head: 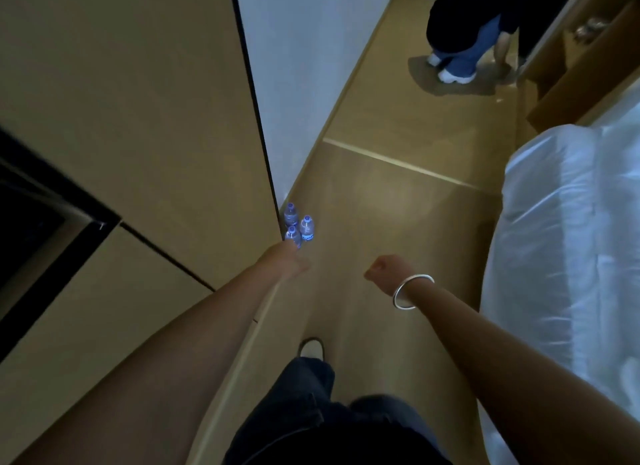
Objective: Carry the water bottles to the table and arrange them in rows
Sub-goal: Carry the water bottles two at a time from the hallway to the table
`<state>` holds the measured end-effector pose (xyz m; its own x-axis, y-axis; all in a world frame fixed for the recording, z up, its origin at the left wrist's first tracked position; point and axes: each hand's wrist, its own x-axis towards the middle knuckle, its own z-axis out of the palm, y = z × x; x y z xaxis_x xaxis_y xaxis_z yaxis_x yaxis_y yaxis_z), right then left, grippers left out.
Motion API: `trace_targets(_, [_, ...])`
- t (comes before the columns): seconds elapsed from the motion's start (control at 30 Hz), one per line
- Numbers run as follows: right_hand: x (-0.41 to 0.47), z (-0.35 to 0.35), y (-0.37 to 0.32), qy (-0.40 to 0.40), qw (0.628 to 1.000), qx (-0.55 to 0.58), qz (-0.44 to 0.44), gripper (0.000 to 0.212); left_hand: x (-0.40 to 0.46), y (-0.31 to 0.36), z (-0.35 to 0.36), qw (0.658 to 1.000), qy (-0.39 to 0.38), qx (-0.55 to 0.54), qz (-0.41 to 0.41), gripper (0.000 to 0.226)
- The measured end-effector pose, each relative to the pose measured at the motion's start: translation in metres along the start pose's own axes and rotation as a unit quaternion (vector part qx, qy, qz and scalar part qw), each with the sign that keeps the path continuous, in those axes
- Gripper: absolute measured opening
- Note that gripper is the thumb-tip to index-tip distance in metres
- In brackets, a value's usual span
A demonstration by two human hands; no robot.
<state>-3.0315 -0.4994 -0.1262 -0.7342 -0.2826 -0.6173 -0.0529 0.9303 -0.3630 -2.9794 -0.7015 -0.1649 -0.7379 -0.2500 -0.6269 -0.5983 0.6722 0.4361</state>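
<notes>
Three small clear water bottles with blue labels stand together on the floor at the corner of a tall cabinet: a far bottle (291, 214), a right bottle (307, 228) and a near bottle (293, 236). My left hand (289, 259) stretches down to the near bottle, with its fingertips at the bottle and covering its lower part. I cannot see a grip round the bottle. My right hand (382, 268), with a silver bangle on its wrist, hangs to the right of the bottles with its fingers curled in and nothing in it.
A beige cabinet (156, 135) fills the left side, with a white wall (294, 66) behind it. A bed under clear plastic (568, 239) is on the right. Another person's legs (457, 55) stand further along the floor. My own leg and shoe (311, 348) are below.
</notes>
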Motion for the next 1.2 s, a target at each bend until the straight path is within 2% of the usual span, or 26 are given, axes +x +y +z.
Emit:
trace_targets(0.13, [0.041,-0.019,-0.006,-0.011,1.000,-0.002,0.005,0.032,0.041,0.006,-0.015,1.000,-0.011,-0.016,-0.018,0.016])
trace_targets(0.37, [0.128,-0.057,-0.009,-0.075,0.997,-0.017,-0.010,0.027,0.104,0.021,-0.023,0.989,-0.021,-0.121,-0.082,0.017])
trace_targets(0.47, [0.175,-0.081,-0.003,-0.106,0.993,-0.042,-0.026,0.022,0.146,0.032,-0.016,0.981,0.001,-0.141,-0.134,0.041])
trace_targets(0.57, [0.227,-0.106,0.008,-0.148,0.985,-0.083,-0.042,0.028,0.180,0.054,-0.009,0.969,0.019,-0.164,-0.184,0.052])
trace_targets(0.67, [0.275,-0.128,0.019,-0.182,0.975,-0.114,-0.052,0.018,0.203,0.074,0.005,0.962,0.001,-0.171,-0.215,0.062])
trace_targets(0.73, [0.307,-0.130,0.026,-0.196,0.973,-0.115,-0.049,0.018,0.218,0.078,0.017,0.956,-0.015,-0.177,-0.234,0.063])
trace_targets(0.83, [0.349,-0.120,0.035,-0.220,0.964,-0.138,-0.059,0.019,0.250,0.070,0.037,0.951,-0.032,-0.176,-0.254,0.062])
trace_targets(0.93, [0.387,-0.094,0.033,-0.253,0.950,-0.163,-0.088,0.032,0.292,0.051,0.055,0.948,-0.021,-0.168,-0.268,0.061])
trace_targets(1.0, [0.416,-0.068,0.031,-0.260,0.950,-0.148,-0.084,0.038,0.328,0.032,0.073,0.947,-0.034,-0.167,-0.272,0.058])
trace_targets(1.13, [0.478,0.008,0.032,-0.254,0.961,-0.093,-0.064,0.025,0.398,-0.011,0.114,0.930,-0.044,-0.197,-0.308,0.062])
trace_targets(1.2, [0.508,0.048,0.037,-0.258,0.963,-0.067,-0.042,0.040,0.430,-0.032,0.138,0.910,-0.010,-0.235,-0.342,0.071])
